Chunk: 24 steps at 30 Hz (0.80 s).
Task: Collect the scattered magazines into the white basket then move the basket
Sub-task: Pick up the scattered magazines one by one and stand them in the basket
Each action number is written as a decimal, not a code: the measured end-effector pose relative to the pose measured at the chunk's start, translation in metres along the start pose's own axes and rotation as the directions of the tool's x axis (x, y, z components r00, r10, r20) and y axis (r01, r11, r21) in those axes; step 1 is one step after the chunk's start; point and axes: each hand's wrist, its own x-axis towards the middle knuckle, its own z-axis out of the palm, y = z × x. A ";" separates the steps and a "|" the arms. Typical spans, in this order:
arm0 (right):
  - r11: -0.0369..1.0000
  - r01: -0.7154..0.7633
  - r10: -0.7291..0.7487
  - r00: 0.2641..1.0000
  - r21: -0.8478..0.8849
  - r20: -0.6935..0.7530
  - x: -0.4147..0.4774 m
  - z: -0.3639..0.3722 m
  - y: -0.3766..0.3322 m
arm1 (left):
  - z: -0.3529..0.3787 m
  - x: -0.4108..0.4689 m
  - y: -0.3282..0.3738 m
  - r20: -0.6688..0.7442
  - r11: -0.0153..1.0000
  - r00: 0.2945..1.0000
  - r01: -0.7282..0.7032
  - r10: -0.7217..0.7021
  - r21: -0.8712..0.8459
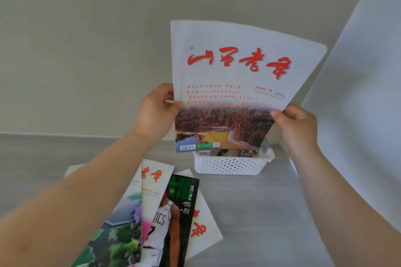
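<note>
I read large red brush characters across the top of the white magazine (234, 76) I hold upright, with "2025 9" in red below them at the right; the smaller red lines are too blurred to make out. Its lower half is a photo of reddish trees beside a winding road and water. My left hand (155, 112) pinches its left edge, thumb on the cover and fingers behind. My right hand (297, 125) grips the right edge the same way. The magazine's bottom edge hangs just over the white basket (230, 165), which stands on the grey surface (271, 212) near the far wall (86, 39) and holds printed items I cannot identify.

Nearer and to the left lies an overlapping pile. On top is a basketball magazine (173, 212), showing "TICS" and "7" on a jersey and "24" on its green masthead. Under it lie a second red-lettered issue (155, 184), a green plant cover (117, 234) beneath my left forearm, and another white issue (204, 227) on the right.
</note>
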 end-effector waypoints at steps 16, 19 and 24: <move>0.974 -0.214 0.217 0.976 -0.072 0.034 0.075 -0.012 0.116 | 0.115 0.030 -0.064 0.020 0.954 0.969 0.240 -0.248 0.180; 0.953 -0.277 0.286 0.956 -0.122 0.067 0.071 -0.008 0.130 | 0.119 0.026 -0.079 -0.008 0.936 0.958 0.281 -0.286 0.213; 0.939 -0.303 0.311 0.950 -0.165 0.020 0.069 0.000 0.148 | 0.127 0.022 -0.095 -0.078 0.927 0.949 0.316 -0.306 0.204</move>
